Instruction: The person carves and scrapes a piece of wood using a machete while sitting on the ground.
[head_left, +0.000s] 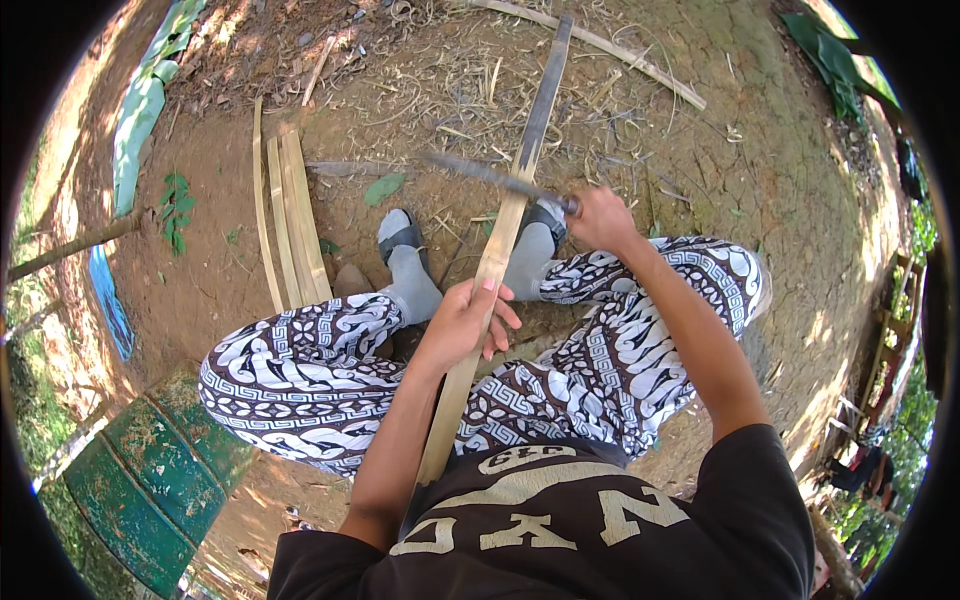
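A long bamboo strip runs from my lap away between my feet. Its near part is pale and scraped, while the far end is dark grey. My left hand grips the strip above my lap, thumb on top and fingers around its right side. My right hand is closed on the dark handle of a long knife. The blade points left and lies across the strip, where the dark surface meets the pale part. It is slightly blurred, and I cannot tell whether its edge touches the bamboo.
Several pale bamboo strips lie on the ground left of my feet. Curled shavings litter the dirt ahead, near a thin stick. A worn green drum stands at the lower left. Blue plastic lies at far left.
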